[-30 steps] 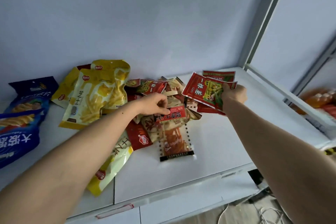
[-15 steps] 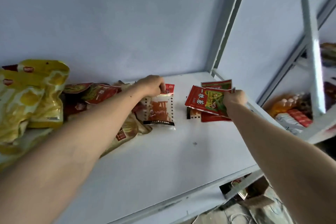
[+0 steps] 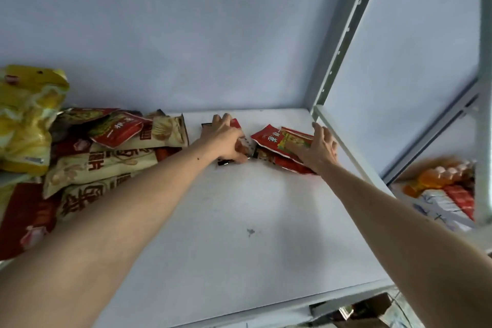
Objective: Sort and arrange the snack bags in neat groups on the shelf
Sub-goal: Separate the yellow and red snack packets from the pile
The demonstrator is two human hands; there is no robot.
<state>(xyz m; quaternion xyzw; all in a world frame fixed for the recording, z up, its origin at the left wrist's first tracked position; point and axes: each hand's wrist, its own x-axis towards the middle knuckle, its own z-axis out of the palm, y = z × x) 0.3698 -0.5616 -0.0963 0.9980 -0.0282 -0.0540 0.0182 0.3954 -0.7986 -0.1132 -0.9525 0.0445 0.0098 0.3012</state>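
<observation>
On the white shelf (image 3: 239,221), a stack of red snack packets (image 3: 271,138) lies at the back right. My right hand (image 3: 319,152) rests on it with fingers spread and straight. Just left of the stack lies a small clear packet with a red label (image 3: 236,124) and a black bottom strip. My left hand (image 3: 226,138) lies over this packet, fingers stretched across it and thumb along its near edge, hiding most of it. A mixed pile of beige bags (image 3: 106,162), red bags (image 3: 26,221) and yellow bags (image 3: 24,120) fills the left side.
A grey perforated upright (image 3: 343,34) and a side rail bound the shelf on the right. Beyond it, a neighbouring shelf holds orange bottles (image 3: 436,178) and boxes. A wall closes the back. Bare shelf surface spreads between my forearms down to the front edge.
My left hand carried the small packet from the pile to the back, beside the red stack. My right hand lowered its red packet onto the stack and spread its fingers. The view swung right.
</observation>
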